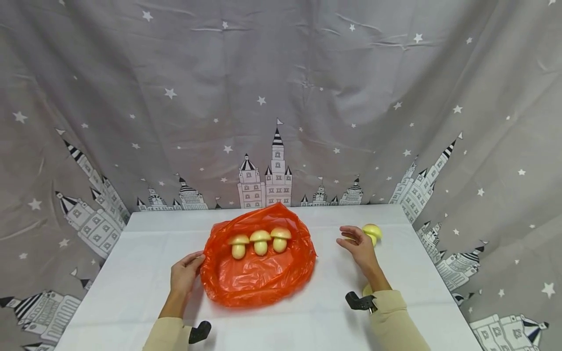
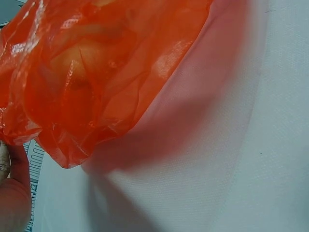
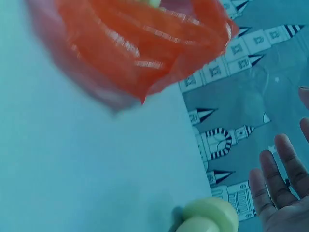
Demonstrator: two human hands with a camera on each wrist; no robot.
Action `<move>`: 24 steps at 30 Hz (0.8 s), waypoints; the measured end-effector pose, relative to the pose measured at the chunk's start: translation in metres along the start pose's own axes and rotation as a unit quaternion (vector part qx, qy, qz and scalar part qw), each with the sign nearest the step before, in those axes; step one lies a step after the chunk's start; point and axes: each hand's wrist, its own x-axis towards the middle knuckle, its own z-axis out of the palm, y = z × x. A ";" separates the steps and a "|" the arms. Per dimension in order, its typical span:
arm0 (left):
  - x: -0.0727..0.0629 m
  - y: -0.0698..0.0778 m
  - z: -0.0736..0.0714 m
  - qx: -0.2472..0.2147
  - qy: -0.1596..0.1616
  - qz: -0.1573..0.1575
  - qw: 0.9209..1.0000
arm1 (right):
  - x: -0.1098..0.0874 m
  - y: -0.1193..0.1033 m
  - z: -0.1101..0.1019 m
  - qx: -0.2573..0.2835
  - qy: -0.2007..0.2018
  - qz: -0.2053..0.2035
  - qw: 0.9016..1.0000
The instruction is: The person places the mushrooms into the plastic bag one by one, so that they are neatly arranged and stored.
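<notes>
A red plastic bag (image 1: 250, 275) lies with its mouth spread wide, and three toy mushrooms (image 1: 261, 242) with yellow caps sit in a row inside it. My left hand (image 1: 184, 275) pinches the bag's left rim between thumb and fingers; in the left wrist view the bag hides most of that hand (image 2: 13, 193). To the right of the bag, my right hand (image 1: 363, 251) is raised with its fingers apart and nothing held. Just beyond it stands another yellow mushroom (image 1: 373, 230), partly covered by the hand. The right wrist view shows the fingers extended above a pale mushroom (image 3: 210, 215).
Another yellow piece (image 1: 367, 290) shows beside my right wrist, mostly hidden by the arm. A white cloth covers the table (image 1: 333, 312). Behind its far edge hangs a grey curtain (image 1: 307, 107) printed with castles and stars. Each wrist carries a black camera mount (image 1: 199, 332).
</notes>
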 end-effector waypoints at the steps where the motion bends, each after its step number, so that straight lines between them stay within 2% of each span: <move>1: 0.000 0.000 0.000 -0.001 0.003 0.001 1.000 | 0.000 0.001 -0.003 -0.001 0.000 0.002 1.000; 8: -0.003 0.000 -0.001 -0.016 0.003 0.014 1.000 | -0.002 0.009 -0.021 -0.023 0.006 -0.012 1.000; 15: -0.002 0.002 0.002 -0.017 0.004 0.018 1.000 | -0.017 0.022 -0.043 -0.043 0.024 -0.076 0.996; 19: -0.001 0.001 0.004 -0.022 0.002 0.023 0.999 | -0.025 0.029 -0.053 -0.054 0.031 -0.067 0.996; 24: -0.001 -0.002 0.001 -0.018 0.009 0.019 1.000 | -0.034 0.031 -0.061 -0.094 0.026 -0.022 0.995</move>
